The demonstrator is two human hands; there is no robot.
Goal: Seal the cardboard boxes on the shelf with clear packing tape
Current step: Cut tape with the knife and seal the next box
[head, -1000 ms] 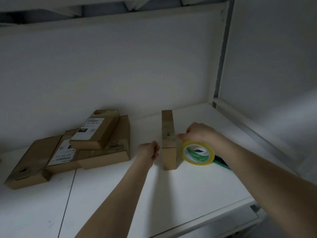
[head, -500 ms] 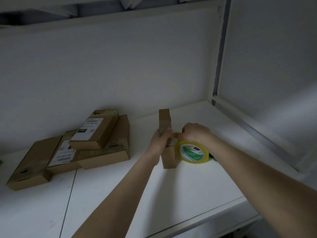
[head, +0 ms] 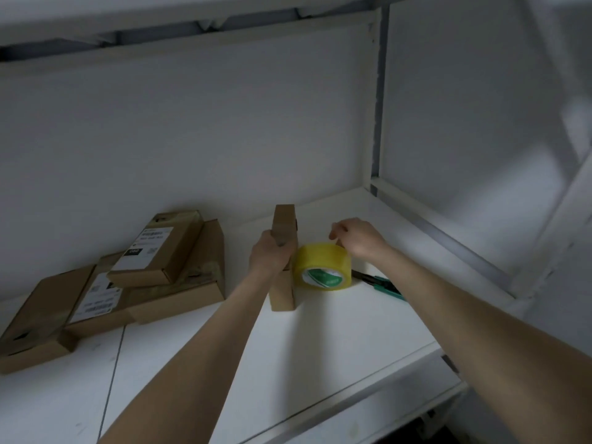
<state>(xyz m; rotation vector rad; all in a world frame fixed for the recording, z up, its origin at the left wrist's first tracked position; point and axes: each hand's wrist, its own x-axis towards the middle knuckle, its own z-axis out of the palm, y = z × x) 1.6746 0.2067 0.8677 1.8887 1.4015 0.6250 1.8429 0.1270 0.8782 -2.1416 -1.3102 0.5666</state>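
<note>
One hard tug could topple the upright box (head: pixel 283 224) my left hand (head: pixel 268 258) grips while my right hand (head: pixel 358 240) pinches the tape roll (head: pixel 320 259).

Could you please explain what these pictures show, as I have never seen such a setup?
No machine here: a person wears a wide-angle camera on the head, looking down at their bare hands. The left hand grips a cardboard box standing on edge on the white shelf. The right hand is curled at the top of a yellowish tape roll beside that box; whether it pinches the tape's end, I cannot tell. More cardboard boxes lie stacked at the left, and a green-handled tool lies right of the roll.
</note>
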